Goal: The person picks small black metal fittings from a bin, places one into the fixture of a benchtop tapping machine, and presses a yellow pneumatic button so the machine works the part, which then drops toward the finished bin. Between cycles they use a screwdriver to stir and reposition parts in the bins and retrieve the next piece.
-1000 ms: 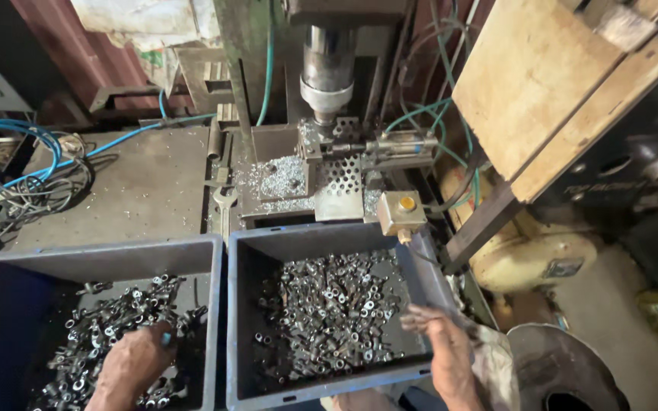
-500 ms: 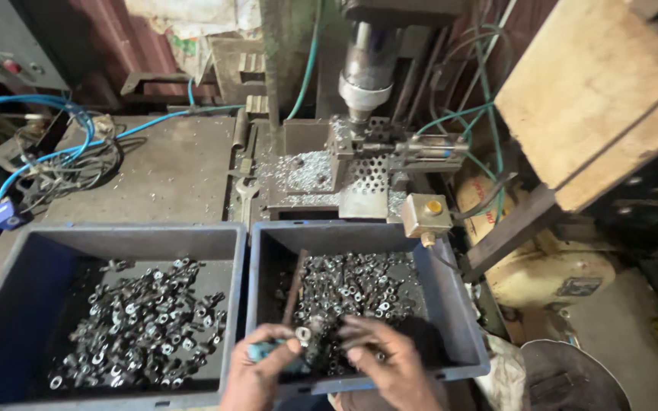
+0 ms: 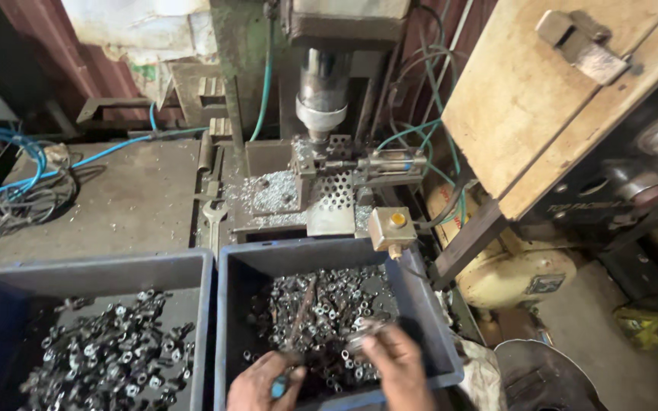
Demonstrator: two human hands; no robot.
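Observation:
Both my hands are low in the right blue bin (image 3: 419, 304), over its heap of small metal nuts (image 3: 321, 312). My left hand (image 3: 264, 384) is closed around a small blue-tipped tool, of which only the tip shows. My right hand (image 3: 394, 365) rests on the nuts with its fingers pinched on a small metal part. The left blue bin (image 3: 85, 270) beside it holds several dark metal pieces (image 3: 112, 354), and neither hand touches it.
Behind the bins stands a press machine with a steel ram (image 3: 321, 95) over a perforated fixture (image 3: 336, 190) littered with metal chips. A small box with a yellow button (image 3: 391, 226) sits at the bin's far corner. Blue hoses and cables (image 3: 17, 183) lie on the left bench. A wooden board (image 3: 550, 99) leans at right.
My left hand has come from the left bin to the right bin. Both hands now sit lower in the frame, spread slightly apart over the nuts.

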